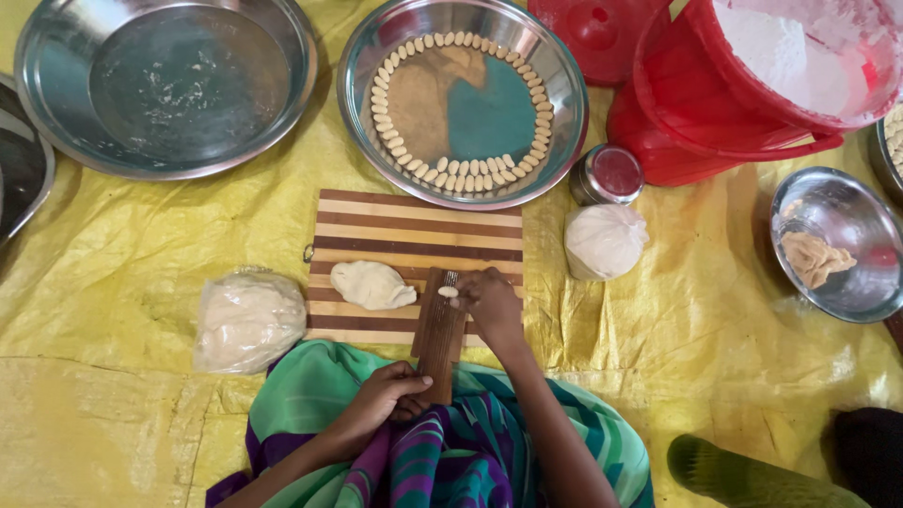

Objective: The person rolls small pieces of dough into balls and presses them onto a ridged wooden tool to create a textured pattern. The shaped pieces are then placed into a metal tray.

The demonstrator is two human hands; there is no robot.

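A narrow ridged wooden board (440,329) leans from my lap onto a striped cutting board (414,235). My left hand (390,395) grips the ridged board's near end. My right hand (489,299) rests at its far end, fingertips on a small piece of dough (448,292). A lump of pale dough (372,284) lies on the striped board just left of it. Beyond the board, a steel bowl (362,66) holds several shaped dough pieces lined along its rim.
A bagged dough mass (246,320) sits left of the board, a wrapped dough ball (604,241) right. An empty steel pan (56,122) is at top left. A red bucket (677,103) with flour, a small tin (607,175) and a steel bowl (879,282) stand right. Yellow sheet (141,245) covers the floor.
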